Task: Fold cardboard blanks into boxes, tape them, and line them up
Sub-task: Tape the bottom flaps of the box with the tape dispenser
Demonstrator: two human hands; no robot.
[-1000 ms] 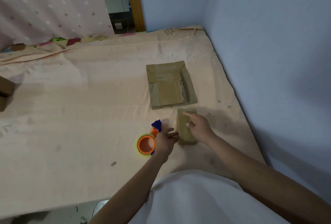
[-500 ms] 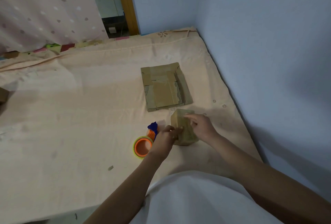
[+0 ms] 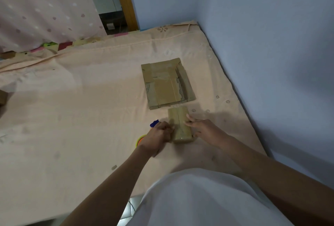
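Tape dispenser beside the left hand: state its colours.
Orange ring with a yellow-green rim and blue handle, head view.

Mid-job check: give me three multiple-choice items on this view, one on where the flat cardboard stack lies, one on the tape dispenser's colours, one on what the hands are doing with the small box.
1. Where does the stack of flat brown cardboard blanks lie, seen from the small brown cardboard box?
A. Just beyond it, farther from the person
B. On top of it
C. On the floor

2. What colours show on the round plastic tape dispenser?
A. Black and white
B. Orange and green with a blue part
C. All red

3. What are the hands doing?
A. Both hang idle
B. The left hand and the right hand touch opposite sides of the box
C. Both lift the stack

Answers: 1 A, the stack sits beyond the box on the peach bedsheet. 2 B, those colours peek out beside the left hand. 3 B, one hand is on each side.
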